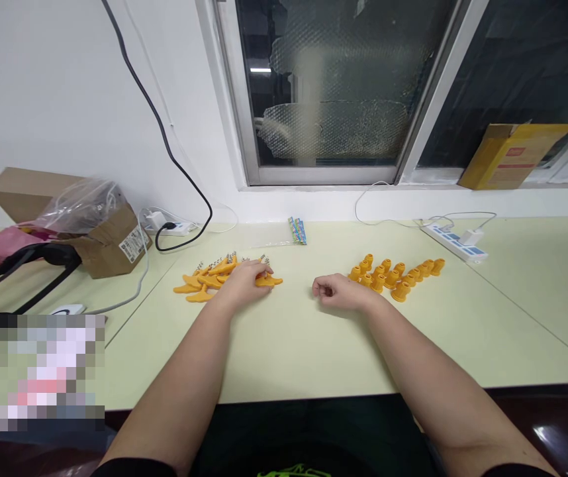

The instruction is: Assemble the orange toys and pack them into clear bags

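Note:
My left hand (245, 283) reaches into the right end of a pile of orange, wing-shaped plastic pieces (198, 281). Its thumb and fingers close around one orange wing-shaped piece (275, 281), which partly sticks out past the fingertips. Small springs (234, 256) stand up from several pieces along the pile's back. My right hand (336, 291) is curled above the table, with no object showing in its fingers. Just right of it stand several orange, ribbed, hollow-topped plastic bases (378, 281) in a loose group.
Behind lie a clear plastic bag (264, 234) with a colourful header card (297, 230) and a power strip (455, 242). At left are an open cardboard box (110, 248), a black cable (157, 119) and a black-framed object (58, 258). A yellow carton (512, 158) leans against the window.

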Demonstrator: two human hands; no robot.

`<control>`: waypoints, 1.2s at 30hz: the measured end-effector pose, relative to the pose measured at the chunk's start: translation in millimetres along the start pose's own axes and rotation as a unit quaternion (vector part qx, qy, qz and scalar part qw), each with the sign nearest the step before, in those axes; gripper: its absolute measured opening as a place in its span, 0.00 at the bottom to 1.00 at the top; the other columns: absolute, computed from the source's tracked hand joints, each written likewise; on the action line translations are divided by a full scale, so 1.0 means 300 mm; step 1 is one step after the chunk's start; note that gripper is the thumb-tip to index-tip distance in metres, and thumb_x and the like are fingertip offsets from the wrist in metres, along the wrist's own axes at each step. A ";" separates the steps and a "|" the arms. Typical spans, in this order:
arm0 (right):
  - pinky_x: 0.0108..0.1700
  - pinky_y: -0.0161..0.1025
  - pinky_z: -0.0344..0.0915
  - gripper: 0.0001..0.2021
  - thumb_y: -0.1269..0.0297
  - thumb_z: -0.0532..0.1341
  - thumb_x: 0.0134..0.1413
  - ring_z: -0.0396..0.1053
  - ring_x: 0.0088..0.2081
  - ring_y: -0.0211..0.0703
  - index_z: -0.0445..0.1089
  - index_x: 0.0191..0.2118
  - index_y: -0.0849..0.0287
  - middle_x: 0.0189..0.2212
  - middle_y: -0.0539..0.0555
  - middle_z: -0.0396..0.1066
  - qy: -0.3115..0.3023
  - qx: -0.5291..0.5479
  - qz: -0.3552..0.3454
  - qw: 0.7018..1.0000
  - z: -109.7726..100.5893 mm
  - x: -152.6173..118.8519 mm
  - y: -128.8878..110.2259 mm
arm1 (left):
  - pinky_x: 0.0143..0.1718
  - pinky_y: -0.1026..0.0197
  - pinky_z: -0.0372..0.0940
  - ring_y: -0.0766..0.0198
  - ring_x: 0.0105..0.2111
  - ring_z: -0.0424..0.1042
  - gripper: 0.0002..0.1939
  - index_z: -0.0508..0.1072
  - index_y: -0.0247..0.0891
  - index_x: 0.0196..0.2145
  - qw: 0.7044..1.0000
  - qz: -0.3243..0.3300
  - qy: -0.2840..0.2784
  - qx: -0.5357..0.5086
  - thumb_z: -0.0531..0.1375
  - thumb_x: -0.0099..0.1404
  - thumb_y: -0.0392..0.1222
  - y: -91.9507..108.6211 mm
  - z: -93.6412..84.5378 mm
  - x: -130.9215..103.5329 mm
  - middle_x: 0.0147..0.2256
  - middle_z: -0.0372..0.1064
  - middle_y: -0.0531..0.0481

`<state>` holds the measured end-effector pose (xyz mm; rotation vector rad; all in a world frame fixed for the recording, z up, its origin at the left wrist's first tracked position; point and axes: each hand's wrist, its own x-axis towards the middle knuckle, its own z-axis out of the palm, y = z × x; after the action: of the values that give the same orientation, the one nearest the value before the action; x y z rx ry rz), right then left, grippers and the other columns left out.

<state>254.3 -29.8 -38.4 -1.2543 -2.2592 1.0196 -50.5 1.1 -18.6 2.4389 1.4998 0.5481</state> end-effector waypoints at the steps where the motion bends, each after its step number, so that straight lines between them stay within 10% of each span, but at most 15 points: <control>1: 0.32 0.33 0.58 0.11 0.72 0.58 0.45 0.62 0.29 0.36 0.72 0.37 0.56 0.27 0.46 0.66 -0.001 0.003 0.004 1.000 0.002 0.001 0.003 | 0.51 0.52 0.64 0.51 0.48 0.69 0.18 0.77 0.45 0.45 1.000 -0.001 0.000 -0.001 0.65 0.56 0.44 -0.003 0.002 0.000 0.43 0.73 0.47; 15: 0.32 0.32 0.59 0.15 0.73 0.58 0.44 0.63 0.28 0.36 0.75 0.39 0.56 0.26 0.46 0.68 0.018 0.011 0.008 1.000 0.020 0.014 0.015 | 0.51 0.52 0.65 0.51 0.48 0.72 0.11 0.80 0.45 0.41 1.000 -0.006 -0.012 0.011 0.62 0.59 0.42 -0.007 0.013 0.001 0.46 0.73 0.47; 36: 0.32 0.32 0.59 0.16 0.74 0.59 0.44 0.64 0.29 0.36 0.74 0.42 0.56 0.28 0.47 0.69 0.024 0.005 0.016 1.000 0.024 0.017 0.014 | 0.39 0.56 0.60 0.56 0.38 0.70 0.14 0.64 0.42 0.32 0.967 -0.119 0.218 -0.049 0.48 0.73 0.49 0.014 -0.028 0.012 0.34 0.70 0.48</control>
<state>249.7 -27.2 -46.6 -1.3020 -2.2025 0.9995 -49.0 2.5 -8.8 2.1096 1.8429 1.1291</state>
